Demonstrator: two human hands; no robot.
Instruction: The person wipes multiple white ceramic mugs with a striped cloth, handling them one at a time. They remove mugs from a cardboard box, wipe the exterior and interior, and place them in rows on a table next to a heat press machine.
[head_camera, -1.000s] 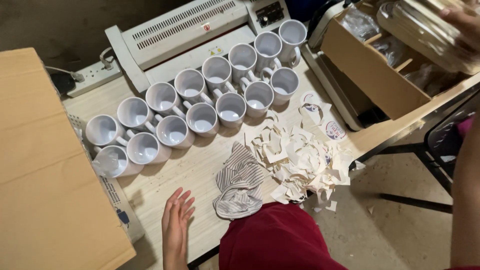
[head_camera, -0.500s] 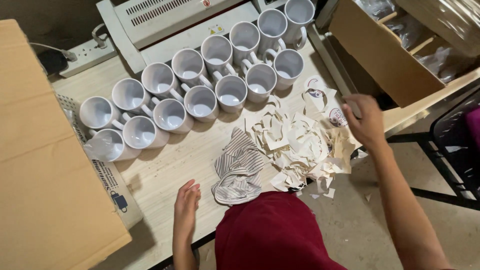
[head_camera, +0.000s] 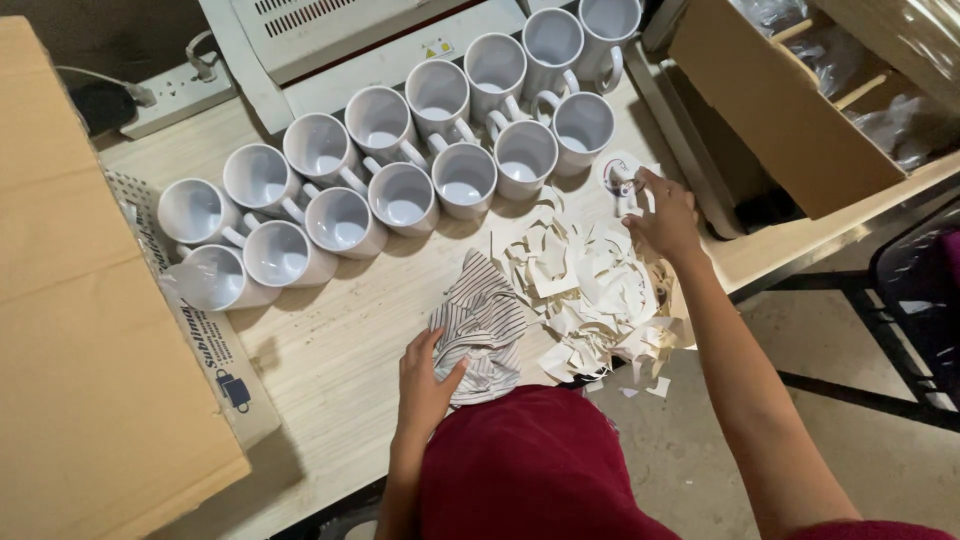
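Note:
My left hand (head_camera: 424, 378) grips the edge of a striped cloth (head_camera: 484, 322) lying on the wooden table (head_camera: 330, 350). My right hand (head_camera: 664, 212) reaches over a heap of white paper scraps (head_camera: 592, 290) and pinches a small round printed paper piece (head_camera: 620, 182) at the heap's far right. Several white mugs (head_camera: 420, 160) stand in two rows behind the scraps, one of them tipped on its side at the left end.
A large cardboard box (head_camera: 80, 300) fills the left side. A white machine (head_camera: 340, 40) and a power strip (head_camera: 170, 95) sit at the back. An open carton (head_camera: 800, 100) with wrapped items stands at the right, beyond the table edge.
My left hand moved from the bare table onto the striped cloth and took hold of it. My right hand came down from the carton to the printed paper piece.

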